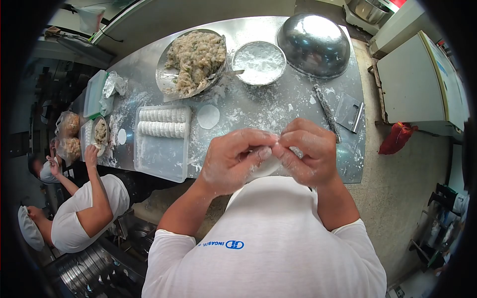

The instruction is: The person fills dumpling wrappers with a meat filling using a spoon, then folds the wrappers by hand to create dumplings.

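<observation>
My left hand (228, 161) and my right hand (310, 154), both dusted with flour, meet in front of my chest. Thumbs and fingertips of both are pinched together on a white dumpling (267, 168), which the fingers partly hide. On the table to the left, a round dumpling wrapper (208, 116) lies flat. Beside it is a clear plastic tray (161, 160) with two rows of floured dumplings (162, 122) at its far end. A large bowl of chopped filling (196, 59) stands beyond, with a metal utensil in it.
The steel table (233, 107) is streaked with flour. At its back stand a bowl of flour (259, 63) and an upturned metal bowl (313, 45). A floury stick (326, 113) and a metal scraper (350, 113) lie at right. Co-workers (92, 213) stand at left.
</observation>
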Tool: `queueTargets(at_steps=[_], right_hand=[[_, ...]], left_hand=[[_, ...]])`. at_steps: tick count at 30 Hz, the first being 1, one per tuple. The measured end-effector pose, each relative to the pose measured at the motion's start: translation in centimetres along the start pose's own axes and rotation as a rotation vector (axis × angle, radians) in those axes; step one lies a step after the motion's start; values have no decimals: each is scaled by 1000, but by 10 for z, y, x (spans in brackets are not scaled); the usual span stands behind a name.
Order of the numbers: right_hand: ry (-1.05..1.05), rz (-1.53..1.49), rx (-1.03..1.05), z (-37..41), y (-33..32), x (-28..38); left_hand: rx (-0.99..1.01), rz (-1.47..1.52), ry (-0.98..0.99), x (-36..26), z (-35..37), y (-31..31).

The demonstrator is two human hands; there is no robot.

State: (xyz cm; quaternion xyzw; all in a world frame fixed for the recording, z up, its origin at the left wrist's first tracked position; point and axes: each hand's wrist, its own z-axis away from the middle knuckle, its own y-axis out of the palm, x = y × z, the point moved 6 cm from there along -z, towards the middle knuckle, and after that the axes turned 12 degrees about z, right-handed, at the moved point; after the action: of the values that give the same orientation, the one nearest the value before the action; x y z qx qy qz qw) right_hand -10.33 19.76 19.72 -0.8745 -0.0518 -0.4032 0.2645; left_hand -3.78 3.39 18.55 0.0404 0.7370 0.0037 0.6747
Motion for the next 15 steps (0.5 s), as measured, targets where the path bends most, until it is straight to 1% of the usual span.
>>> queueTargets(at_steps=[2,5,6,9,10,11,13,15], right_hand=[[133,-98,44,7,5,-17],[439,-827,-184,31,42,-62],[513,-984,-105,37,55,-69],[920,-1556,-159,61,95,-90],[924,-1553,-137,66,103,-95],[957,-1515,-125,74,108,-101],[1027,-1442,-95,84,116,-105],[990,-1393,-120,84,115,-105]], left_hand=[[-85,215,-116,21,-1,-3],[-226,509,-143,37,-14,1],[-216,532,-94,48,-19,1],[-124,-122,-435,67,-31,-8],[-114,-82,-415,84,-28,-12],[-117,-106,-414,99,-21,-16],[-127,-152,-416,105,-12,-16],[-130,-93,-388,100,-7,-14]])
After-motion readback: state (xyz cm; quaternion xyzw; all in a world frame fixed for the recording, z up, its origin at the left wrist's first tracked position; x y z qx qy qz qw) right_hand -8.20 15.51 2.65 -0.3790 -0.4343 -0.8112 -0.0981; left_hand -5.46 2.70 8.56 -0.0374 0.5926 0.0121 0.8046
